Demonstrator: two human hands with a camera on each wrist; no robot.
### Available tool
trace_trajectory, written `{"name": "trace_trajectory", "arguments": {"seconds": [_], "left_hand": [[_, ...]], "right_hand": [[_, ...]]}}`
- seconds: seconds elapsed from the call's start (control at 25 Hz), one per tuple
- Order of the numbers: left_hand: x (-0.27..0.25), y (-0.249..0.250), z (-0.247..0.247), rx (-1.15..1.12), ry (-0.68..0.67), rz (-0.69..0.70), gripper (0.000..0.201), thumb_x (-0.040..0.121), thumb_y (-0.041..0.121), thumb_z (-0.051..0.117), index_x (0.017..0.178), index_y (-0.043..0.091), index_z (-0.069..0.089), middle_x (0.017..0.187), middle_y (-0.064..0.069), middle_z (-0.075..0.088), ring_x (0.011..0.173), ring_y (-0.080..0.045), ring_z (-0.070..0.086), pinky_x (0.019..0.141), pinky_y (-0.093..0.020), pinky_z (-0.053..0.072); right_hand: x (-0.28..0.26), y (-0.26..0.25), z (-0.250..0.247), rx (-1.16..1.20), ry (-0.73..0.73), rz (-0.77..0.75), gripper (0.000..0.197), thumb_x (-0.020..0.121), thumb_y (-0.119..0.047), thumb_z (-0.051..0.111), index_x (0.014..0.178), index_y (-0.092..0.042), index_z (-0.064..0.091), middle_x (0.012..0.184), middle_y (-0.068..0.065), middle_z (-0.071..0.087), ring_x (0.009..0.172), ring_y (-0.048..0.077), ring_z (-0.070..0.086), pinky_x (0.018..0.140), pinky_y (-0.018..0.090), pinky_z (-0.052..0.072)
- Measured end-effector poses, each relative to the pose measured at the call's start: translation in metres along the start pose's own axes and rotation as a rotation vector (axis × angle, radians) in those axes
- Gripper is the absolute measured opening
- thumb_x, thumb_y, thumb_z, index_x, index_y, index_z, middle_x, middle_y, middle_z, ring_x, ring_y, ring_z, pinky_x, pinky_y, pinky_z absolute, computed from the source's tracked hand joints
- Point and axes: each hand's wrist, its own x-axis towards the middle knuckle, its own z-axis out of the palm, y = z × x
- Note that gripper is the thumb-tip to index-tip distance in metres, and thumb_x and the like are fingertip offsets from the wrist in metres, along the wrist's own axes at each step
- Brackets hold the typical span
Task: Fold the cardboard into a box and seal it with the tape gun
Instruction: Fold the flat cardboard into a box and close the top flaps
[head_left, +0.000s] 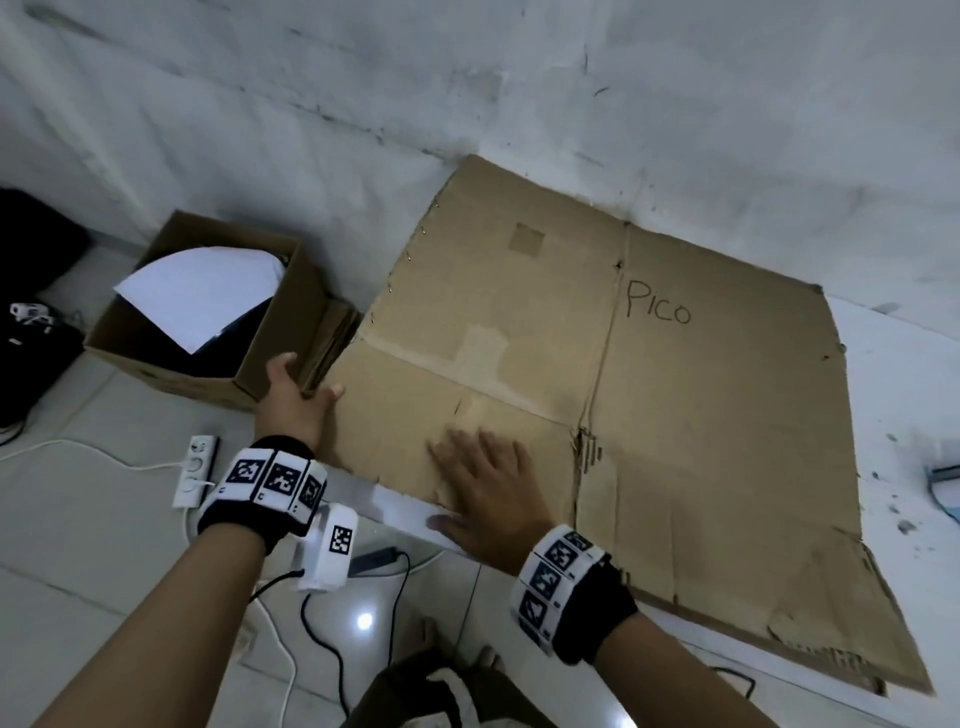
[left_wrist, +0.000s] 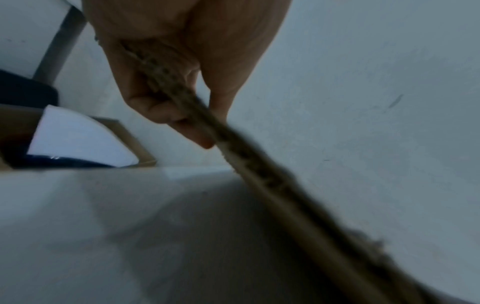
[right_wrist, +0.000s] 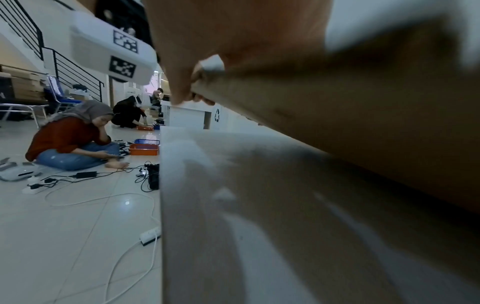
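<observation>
A large flattened cardboard (head_left: 701, 415) with "PICO" written on it lies on a white table (head_left: 893, 364) against the wall. My left hand (head_left: 296, 400) pinches its left edge, with the thumb on top. In the left wrist view the fingers (left_wrist: 168, 82) clamp the corrugated cardboard edge (left_wrist: 259, 170). My right hand (head_left: 483, 483) lies spread on the near left panel, with its thumb at the front edge. In the right wrist view the hand (right_wrist: 221, 30) holds the cardboard (right_wrist: 363, 102) raised slightly off the table (right_wrist: 259, 226). No tape gun is identifiable.
An open brown box (head_left: 270, 364) holding white paper stands left of the cardboard. A power strip (head_left: 195, 470) and cables lie on the tiled floor. A blue and white object (head_left: 945, 488) sits at the table's right edge. People (right_wrist: 70, 135) sit on the floor behind.
</observation>
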Motion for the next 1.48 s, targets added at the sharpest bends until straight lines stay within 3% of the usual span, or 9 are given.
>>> {"name": "trace_trajectory", "arguments": {"seconds": [0.08,0.16,0.28,0.48,0.56,0.8,0.96,1.12,1.48], "left_hand": [[0.003,0.008,-0.009,-0.02,-0.001,0.045,0.06,0.085,0.012,0.061,0.136,0.011,0.03,0.125,-0.024,0.053,0.117,-0.038,0.05,0.102,-0.045,0.038],[0.001,0.012,-0.014,-0.04,-0.009,0.073,0.051,0.088,0.01,0.055,0.135,0.01,0.036,0.127,-0.022,0.052,0.117,-0.036,0.049,0.1,-0.041,0.038],[-0.019,0.016,-0.012,-0.09,-0.043,0.211,0.036,0.092,0.015,0.048,0.128,0.013,0.05,0.129,-0.021,0.05,0.117,-0.034,0.049,0.096,-0.04,0.041],[-0.053,0.024,0.01,0.629,0.058,0.872,0.047,0.092,0.056,0.026,0.126,0.034,0.05,0.153,-0.006,0.023,0.144,-0.027,0.002,0.112,-0.042,-0.015],[-0.063,0.03,0.025,0.699,-0.072,1.012,0.068,0.086,0.062,0.004,0.133,0.031,0.044,0.15,-0.004,0.032,0.145,-0.025,0.004,0.111,-0.04,-0.017],[-0.06,0.043,0.038,0.68,-0.028,0.946,0.063,0.084,0.053,0.013,0.107,0.021,0.061,0.1,-0.01,0.056,0.113,-0.03,0.05,0.114,-0.045,-0.002],[-0.057,0.058,0.045,0.773,-0.15,1.038,0.071,0.078,0.063,0.016,0.103,0.017,0.063,0.099,-0.006,0.063,0.105,-0.025,0.055,0.113,-0.04,0.011],[-0.058,0.07,0.058,0.673,-0.09,1.025,0.054,0.082,0.054,0.027,0.087,0.015,0.064,0.085,-0.005,0.067,0.084,-0.027,0.061,0.081,-0.029,0.024],[-0.077,0.089,0.091,0.655,-0.08,0.996,0.04,0.089,0.034,0.03,0.106,0.019,0.063,0.104,-0.004,0.064,0.102,-0.027,0.056,0.109,-0.051,0.019]], "right_hand": [[-0.009,0.001,-0.003,-0.004,0.016,0.0,0.068,0.059,-0.046,0.073,0.122,-0.027,0.058,0.114,0.0,0.07,0.093,0.026,0.071,0.069,0.036,0.057],[-0.007,0.009,-0.018,-0.007,0.149,-0.039,0.046,0.073,-0.034,0.06,0.117,-0.025,0.066,0.106,0.001,0.073,0.083,0.025,0.072,0.061,0.028,0.055],[0.005,0.023,-0.053,0.062,0.06,-0.035,0.04,0.096,-0.031,0.041,0.136,-0.031,0.048,0.126,0.005,0.064,0.104,0.03,0.064,0.081,0.036,0.049],[0.02,0.037,-0.089,0.113,-0.027,0.127,0.036,0.094,-0.046,0.046,0.125,-0.032,0.057,0.117,0.006,0.067,0.107,0.028,0.061,0.084,0.034,0.046],[0.023,0.04,-0.088,0.117,-0.063,0.127,0.037,0.092,-0.051,0.048,0.122,-0.032,0.058,0.114,0.005,0.068,0.104,0.027,0.062,0.081,0.032,0.045],[0.01,0.047,-0.081,0.117,0.093,0.081,0.039,0.095,-0.045,0.044,0.126,-0.025,0.055,0.119,0.002,0.066,0.106,0.026,0.062,0.085,0.034,0.043],[0.003,0.058,-0.084,0.225,0.137,0.15,0.036,0.097,-0.045,0.039,0.116,-0.027,0.063,0.113,0.0,0.069,0.103,0.025,0.062,0.078,0.03,0.041],[0.012,0.062,-0.087,0.167,0.098,0.17,0.037,0.099,-0.042,0.035,0.115,-0.023,0.062,0.114,0.002,0.068,0.105,0.027,0.062,0.08,0.032,0.041],[0.007,0.08,-0.086,0.045,0.145,0.305,0.031,0.099,-0.035,0.036,0.12,-0.018,0.052,0.12,0.006,0.062,0.114,0.028,0.054,0.1,0.042,0.031]]}}
